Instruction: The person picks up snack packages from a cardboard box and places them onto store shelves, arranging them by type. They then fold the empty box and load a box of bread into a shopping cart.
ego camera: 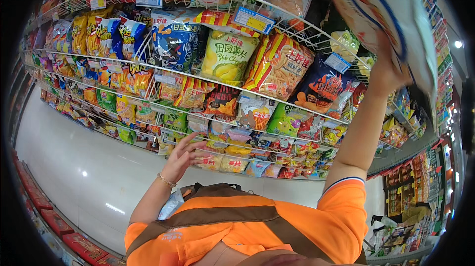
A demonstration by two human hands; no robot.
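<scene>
My right hand [389, 65] is raised at the upper right, gripping a large white snack bag [382, 14] with a blue ring on it. The bag is held up beside the top wire shelf and is cut off by the picture's edge. My left hand [184, 153] is held out before the lower shelves, fingers apart and empty, a bracelet at its wrist. Before me are a green bag of potato chips [229, 56], a red-and-yellow bag of prawn snacks [280, 66] and a dark blue snack bag [176, 39], all on a white wire shelf.
Curved white wire shelves [207, 77] packed with snack bags rise in several tiers, with price tags along their edges. Red boxes [83, 245] line the lower left across a pale floor [92, 177]. A person [412, 214] is at the far right near a wire cart [393, 240].
</scene>
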